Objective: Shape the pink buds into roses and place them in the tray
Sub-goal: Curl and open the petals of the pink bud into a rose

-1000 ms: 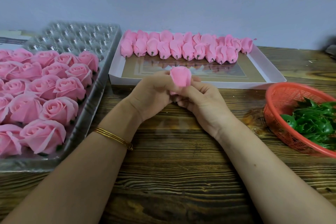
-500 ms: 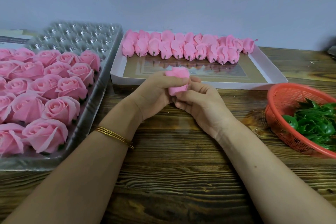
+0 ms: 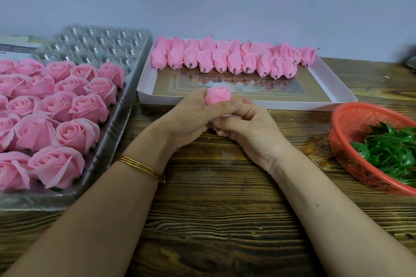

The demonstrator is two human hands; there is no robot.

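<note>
wooden table (image 3: 213,209): left grip (image 3: 191,117), right grip (image 3: 249,128) clasp pink bud (image 3: 218,95) between tray (image 3: 121,123) and basket (image 3: 360,117).

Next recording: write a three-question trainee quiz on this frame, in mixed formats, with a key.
1. What fills the red basket?
2. True or false: the left hand and the right hand both grip the pink bud.
3. The unshaped buds lie in: A) the red basket B) the white box C) a glass jar.
Key: 1 green leafy pieces; 2 true; 3 B.
</note>
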